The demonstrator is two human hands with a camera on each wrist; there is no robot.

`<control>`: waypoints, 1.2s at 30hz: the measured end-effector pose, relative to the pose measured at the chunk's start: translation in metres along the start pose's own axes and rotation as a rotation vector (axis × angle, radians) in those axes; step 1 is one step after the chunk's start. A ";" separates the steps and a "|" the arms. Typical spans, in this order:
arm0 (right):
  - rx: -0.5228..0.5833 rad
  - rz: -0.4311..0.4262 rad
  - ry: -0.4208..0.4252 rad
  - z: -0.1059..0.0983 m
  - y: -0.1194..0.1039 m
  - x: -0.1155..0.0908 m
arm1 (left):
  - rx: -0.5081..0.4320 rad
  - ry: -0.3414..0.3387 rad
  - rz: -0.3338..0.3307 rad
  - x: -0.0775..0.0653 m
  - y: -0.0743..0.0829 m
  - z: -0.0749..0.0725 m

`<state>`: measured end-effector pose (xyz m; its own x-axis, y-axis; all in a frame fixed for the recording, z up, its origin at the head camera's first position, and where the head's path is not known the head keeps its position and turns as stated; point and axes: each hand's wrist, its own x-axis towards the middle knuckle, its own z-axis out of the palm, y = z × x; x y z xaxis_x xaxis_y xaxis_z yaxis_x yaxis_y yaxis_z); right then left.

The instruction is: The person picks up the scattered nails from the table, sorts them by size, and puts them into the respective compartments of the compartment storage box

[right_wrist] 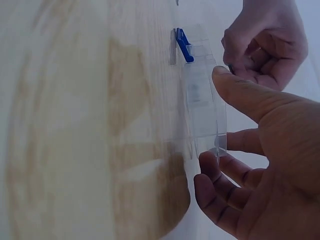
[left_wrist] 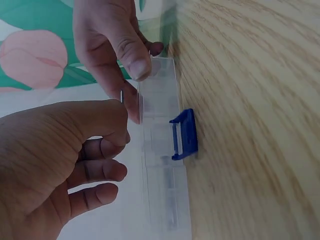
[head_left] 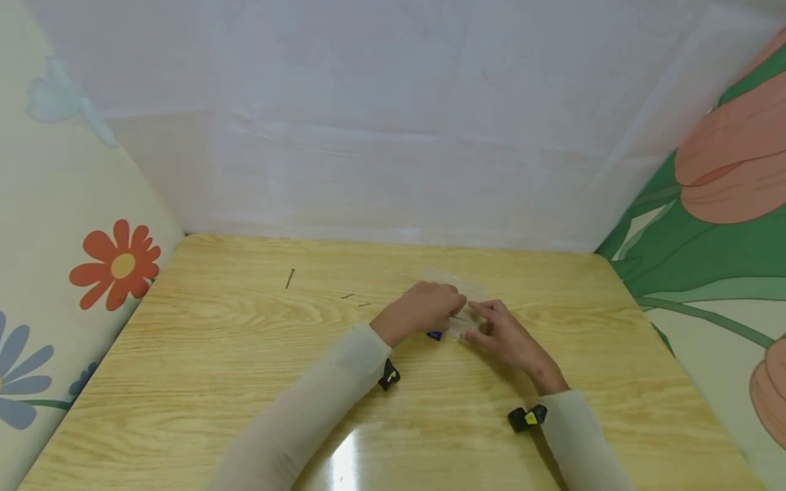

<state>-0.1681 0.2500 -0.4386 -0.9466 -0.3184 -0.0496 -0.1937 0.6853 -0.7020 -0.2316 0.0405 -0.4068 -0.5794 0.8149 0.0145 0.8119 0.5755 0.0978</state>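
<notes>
A clear plastic box [left_wrist: 159, 100] with a blue latch [left_wrist: 186, 135] lies on the table between the two hands. My left hand [head_left: 424, 308] is above the box, thumb and index finger pinching a thin metal nail [left_wrist: 121, 95]; its tip pokes out past the fingertips, and the rest is hidden in the grip. In the left wrist view the other three fingers are loosely bent. At the box's right end, my right hand [head_left: 508, 342] holds it, thumb along the upper edge and fingers bent round the end wall, as the right wrist view shows.
To the left on the wooden table [head_left: 215, 382] lies a longer dark nail [head_left: 290, 279]. Two shorter thin pieces of metal, one farther back [head_left: 347, 296] and one nearer [head_left: 365, 305], lie between it and the left hand. A white cloth wall [head_left: 344, 170] closes off the back.
</notes>
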 end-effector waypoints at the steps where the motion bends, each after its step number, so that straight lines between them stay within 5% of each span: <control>1: 0.002 0.001 -0.002 0.000 0.000 0.000 | -0.008 0.003 0.000 0.001 0.001 0.000; 14: -0.025 -0.006 -0.005 -0.001 -0.002 0.001 | -0.037 0.006 -0.037 -0.013 -0.006 -0.006; 36: -0.070 0.029 0.015 0.001 -0.001 0.000 | -0.103 -0.016 -0.117 -0.101 -0.036 -0.009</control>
<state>-0.1675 0.2491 -0.4387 -0.9558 -0.2884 -0.0580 -0.1835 0.7387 -0.6486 -0.2029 -0.0631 -0.4032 -0.6681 0.7439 -0.0187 0.7266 0.6576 0.1990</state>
